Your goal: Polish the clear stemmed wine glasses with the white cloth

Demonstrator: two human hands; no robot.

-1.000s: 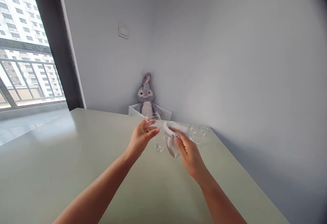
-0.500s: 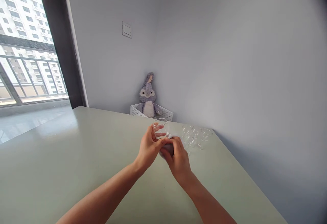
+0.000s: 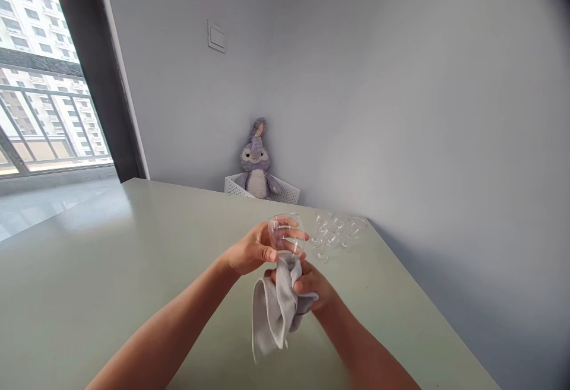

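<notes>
A clear wine glass (image 3: pixel 285 237) is held upright above the table, in front of me. My left hand (image 3: pixel 260 244) curves round its bowl, with the fingers behind the glass and the thumb at its near side. Below, my right hand (image 3: pixel 314 286) grips a light grey cloth (image 3: pixel 282 307) gathered at the lower end of the glass. The stem and foot are hidden by the cloth. One end of the cloth hangs down in loose folds.
Several clear glasses (image 3: pixel 333 230) stand close together near the far right table edge. A purple plush rabbit (image 3: pixel 256 170) sits in a white perforated basket (image 3: pixel 287 193) behind the pale green table (image 3: pixel 111 271). Grey walls meet at the corner; a window is at left.
The glass now stands more upright, and my left hand has opened out round its bowl. My right hand has moved lower, and the cloth, mostly hidden before, now hangs below it.
</notes>
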